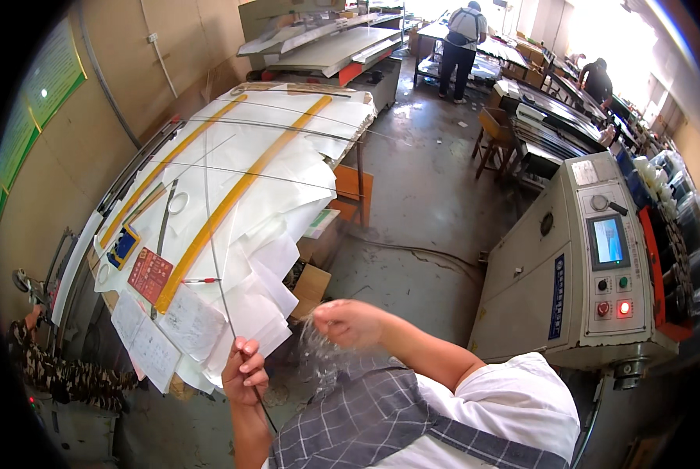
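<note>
My left hand point(245, 371) is closed around a long thin dark strip point(223, 301), which slants from the paper-covered table down past my wrist toward my apron point(358, 418). To the right, in front of my chest, my right hand point(348, 322) pinches a bunch of clear, stringy plastic film point(316, 352) that dangles below the fingers and is smeared by motion. Near the strip, a red pen point(201, 281) lies on white sheets. Beside it are a dark red printed card point(150, 275) and handwritten papers point(193, 320) at the table's near end.
Two long yellow bars point(240, 187) lie along the table point(287, 211), with several thin rods across them. At right stands a control cabinet point(553, 258) with a lit screen. A cardboard box point(309, 289) sits beside the table. Two people point(463, 47) work farther back.
</note>
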